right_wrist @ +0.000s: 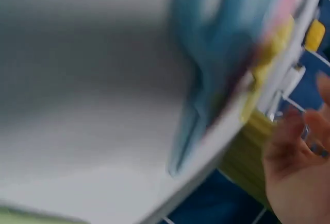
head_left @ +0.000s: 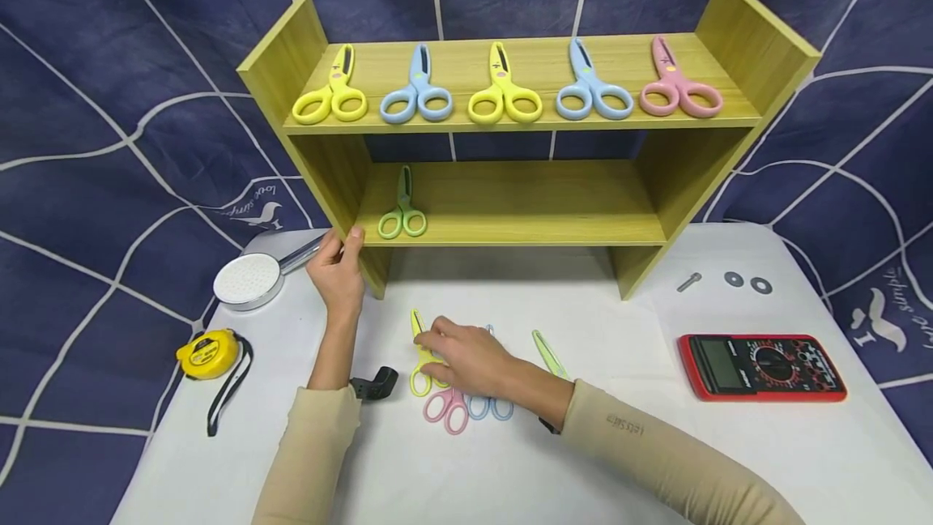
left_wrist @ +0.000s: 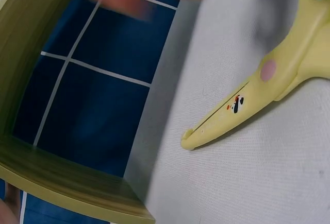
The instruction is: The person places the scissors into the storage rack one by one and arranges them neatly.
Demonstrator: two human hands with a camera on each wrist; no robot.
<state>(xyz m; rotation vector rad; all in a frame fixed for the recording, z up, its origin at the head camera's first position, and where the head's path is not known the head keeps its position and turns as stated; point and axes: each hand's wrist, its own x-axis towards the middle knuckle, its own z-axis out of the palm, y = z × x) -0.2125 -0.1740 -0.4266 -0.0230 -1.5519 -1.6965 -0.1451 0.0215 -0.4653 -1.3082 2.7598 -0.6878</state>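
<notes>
Well, shelf (head_left: pixel 525 201) first: my left hand (head_left: pixel 341 278) grips its left side. In front of it, my right hand (head_left: pixel 470 359), fingers loosely bent, apparently empty, over yellow scissors (left_wrist: pixel 281 72). Likely light, stiff, slick; I'd pinch the pivot (left_wrist: pixel 268 70).

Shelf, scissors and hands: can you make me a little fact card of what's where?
Shelf: two boards
Top board: left to right, yellow scissors, blue scissors, another yellow pair, another blue pair, pink scissors
Lower board: green scissors
Scissors on table: yellow, pink, blue, green
Left hand: holds the shelf's left side
Right hand: over the table's yellow scissors; touching or not, I can't tell
Table's left: shower head, tape measure
Table's right: red multimeter, bolt, two washers
</notes>
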